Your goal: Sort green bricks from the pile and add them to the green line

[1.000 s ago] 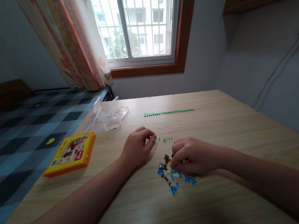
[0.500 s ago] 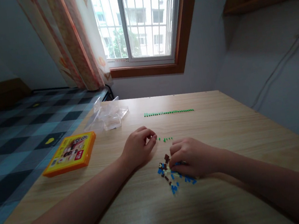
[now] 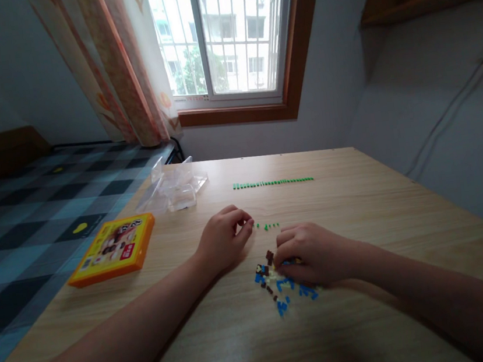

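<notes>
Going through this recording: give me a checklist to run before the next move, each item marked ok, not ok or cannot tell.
1. Right hand at the mixed pile of pieces: ok, it is over part of the pile.
2. Piece held in the right hand: cannot tell, none can be made out.
3. Whole pile in view: not ok, the right hand covers part.
4. Left hand apart from the pile: ok, it rests beside the loose green pieces.
5. Far green row lined up: ok.
6. Yellow box apart from both hands: ok.
</notes>
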Tool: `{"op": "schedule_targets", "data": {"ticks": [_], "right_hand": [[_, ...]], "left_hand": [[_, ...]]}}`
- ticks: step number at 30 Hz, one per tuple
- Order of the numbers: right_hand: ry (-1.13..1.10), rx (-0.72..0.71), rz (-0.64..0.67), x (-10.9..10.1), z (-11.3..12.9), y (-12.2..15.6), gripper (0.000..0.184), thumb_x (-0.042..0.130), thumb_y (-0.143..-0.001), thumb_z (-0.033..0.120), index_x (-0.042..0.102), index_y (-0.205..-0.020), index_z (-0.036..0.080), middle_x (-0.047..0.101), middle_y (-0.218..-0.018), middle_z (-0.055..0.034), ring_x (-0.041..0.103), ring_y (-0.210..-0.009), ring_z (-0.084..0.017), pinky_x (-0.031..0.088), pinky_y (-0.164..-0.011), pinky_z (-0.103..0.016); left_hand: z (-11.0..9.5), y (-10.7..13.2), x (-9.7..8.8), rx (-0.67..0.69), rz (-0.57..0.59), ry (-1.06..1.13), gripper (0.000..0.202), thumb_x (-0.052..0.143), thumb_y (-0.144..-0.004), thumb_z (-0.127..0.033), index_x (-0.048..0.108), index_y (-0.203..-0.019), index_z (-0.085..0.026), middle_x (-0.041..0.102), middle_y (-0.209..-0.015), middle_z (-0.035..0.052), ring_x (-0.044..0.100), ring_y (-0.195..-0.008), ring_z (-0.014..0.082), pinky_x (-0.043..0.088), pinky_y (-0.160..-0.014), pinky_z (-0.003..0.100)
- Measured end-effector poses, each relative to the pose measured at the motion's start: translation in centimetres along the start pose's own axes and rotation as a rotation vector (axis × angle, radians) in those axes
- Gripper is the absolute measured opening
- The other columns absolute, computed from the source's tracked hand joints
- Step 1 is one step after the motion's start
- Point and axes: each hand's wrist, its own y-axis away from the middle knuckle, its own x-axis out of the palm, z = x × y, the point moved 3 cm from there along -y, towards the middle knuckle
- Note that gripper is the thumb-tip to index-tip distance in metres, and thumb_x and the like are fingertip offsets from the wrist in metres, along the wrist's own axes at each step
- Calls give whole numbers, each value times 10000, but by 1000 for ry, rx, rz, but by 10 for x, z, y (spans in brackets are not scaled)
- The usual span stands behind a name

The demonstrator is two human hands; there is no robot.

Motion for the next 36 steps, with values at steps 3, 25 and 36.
{"op": "schedule_targets", "data": {"ticks": [3, 25, 36], "right_hand": [[51, 84, -72, -13, -21, 6, 130, 612, -889, 235, 736, -872, 199, 671, -810, -9, 576, -721, -102, 390, -679, -227], [-299, 356, 10, -20, -101, 28, 205, 668, -821, 301, 788, -897, 153, 696, -795, -56, 574, -689, -114, 411, -601, -214], [-117, 356, -149, -11, -92, 19, 148, 638, -834, 218, 773, -837, 159, 672, -742, -27, 548, -630, -90, 401, -608, -207]], "left_hand": [[0, 0, 0, -4, 6, 6, 138, 586, -879, -183, 674, -774, -163, 584, -736, 4, 510, -616, 109, 399, -599, 249], [1, -2, -4, -34, 2, -4, 159, 575, -875, -202, 675, -757, -166, 600, -734, 13, 513, -597, 109, 407, -587, 255], [6, -4, -6, -55, -7, -34, 164, 579, -879, -210, 676, -752, -169, 608, -720, 12, 520, -602, 114, 406, -590, 258]]}}
